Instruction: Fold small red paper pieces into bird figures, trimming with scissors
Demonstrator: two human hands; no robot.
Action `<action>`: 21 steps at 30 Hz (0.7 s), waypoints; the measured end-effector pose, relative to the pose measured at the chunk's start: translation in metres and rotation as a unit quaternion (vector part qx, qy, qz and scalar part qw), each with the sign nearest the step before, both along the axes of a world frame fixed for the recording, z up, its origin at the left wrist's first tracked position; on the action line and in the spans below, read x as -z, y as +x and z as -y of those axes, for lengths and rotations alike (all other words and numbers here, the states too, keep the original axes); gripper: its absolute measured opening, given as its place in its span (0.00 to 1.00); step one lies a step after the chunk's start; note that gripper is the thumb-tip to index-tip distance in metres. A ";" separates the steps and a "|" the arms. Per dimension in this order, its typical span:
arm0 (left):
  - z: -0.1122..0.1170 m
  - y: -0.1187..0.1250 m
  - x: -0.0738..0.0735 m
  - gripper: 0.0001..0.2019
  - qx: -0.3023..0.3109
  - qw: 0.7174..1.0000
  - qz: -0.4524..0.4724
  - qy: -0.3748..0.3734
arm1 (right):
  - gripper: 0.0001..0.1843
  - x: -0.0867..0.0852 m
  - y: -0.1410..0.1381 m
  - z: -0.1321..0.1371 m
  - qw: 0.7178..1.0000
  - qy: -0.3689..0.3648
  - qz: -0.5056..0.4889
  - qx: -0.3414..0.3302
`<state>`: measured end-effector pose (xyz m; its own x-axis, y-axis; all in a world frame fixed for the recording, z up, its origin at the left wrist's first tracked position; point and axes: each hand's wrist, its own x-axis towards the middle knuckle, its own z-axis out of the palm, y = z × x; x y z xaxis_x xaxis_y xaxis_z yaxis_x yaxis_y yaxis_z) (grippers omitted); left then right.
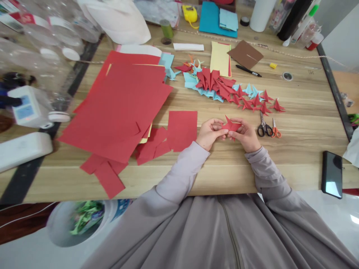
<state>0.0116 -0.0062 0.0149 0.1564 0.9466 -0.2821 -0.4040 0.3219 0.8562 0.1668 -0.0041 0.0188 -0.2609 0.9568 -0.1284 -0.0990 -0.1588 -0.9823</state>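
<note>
Between both hands I hold a red folded paper crane [229, 125], with one point sticking up. My left hand [211, 132] pinches its left side, and my right hand [244, 134] grips the right side; the thumbs almost meet in front. Left of my hands lies a square red sheet [182, 130]. Beyond them is a row of finished red cranes [256, 101] and light blue cranes [251, 90], beside a cluster of folded red pieces [209, 79]. Black-handled scissors [264, 129] and small orange scissors [276, 130] lie right of my right hand.
Large red paper sheets [120, 101] cover the table's left part, with red scraps [109, 179] at the front. A black pen [248, 70], brown paper [245, 54] and yellow paper [220, 58] lie behind. A phone [332, 173] rests at right; a bin [67, 224] stands below.
</note>
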 end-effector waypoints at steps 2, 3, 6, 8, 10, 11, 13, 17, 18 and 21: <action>0.000 -0.001 0.000 0.25 0.011 1.000 0.009 -0.008 | 0.35 -0.002 0.000 0.000 1.000 0.012 0.004 -0.003; -0.001 -0.001 0.000 0.25 0.018 1.000 0.015 -0.011 | 0.35 -0.002 0.000 0.001 1.000 0.018 0.005 -0.005; -0.001 -0.003 -0.001 0.23 0.031 0.999 0.033 -0.024 | 0.35 -0.003 0.001 0.001 1.000 0.027 0.007 -0.004; -0.001 -0.003 -0.002 0.22 0.032 0.998 0.043 -0.032 | 0.35 -0.002 0.001 0.000 1.000 0.029 0.010 -0.001; 0.000 -0.003 -0.003 0.22 0.028 0.998 0.047 -0.037 | 0.35 -0.001 0.001 0.000 0.999 0.033 0.014 0.004; 0.000 -0.003 -0.003 0.22 0.027 0.998 0.048 -0.037 | 0.35 0.000 0.001 0.000 0.999 0.035 0.015 0.005; 0.002 -0.001 -0.005 0.24 0.025 0.998 0.044 -0.033 | 0.35 0.000 0.000 0.001 0.999 0.035 0.015 0.005; 0.001 0.000 -0.005 0.27 -0.001 0.999 0.038 -0.019 | 0.36 0.000 -0.003 0.002 1.000 0.023 0.008 0.011; 0.001 0.000 -0.004 0.27 -0.018 0.999 0.038 -0.013 | 0.36 0.000 -0.003 0.003 1.000 0.017 0.005 0.019; -0.001 0.001 -0.001 0.25 -0.066 0.997 0.034 0.016 | 0.32 0.000 -0.004 0.002 0.999 -0.006 0.001 0.043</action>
<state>0.0122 -0.0054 0.0159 0.0479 0.9683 -0.2453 -0.4988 0.2359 0.8340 0.1626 -0.0065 0.0184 -0.1773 0.9741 -0.1401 -0.1112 -0.1612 -0.9806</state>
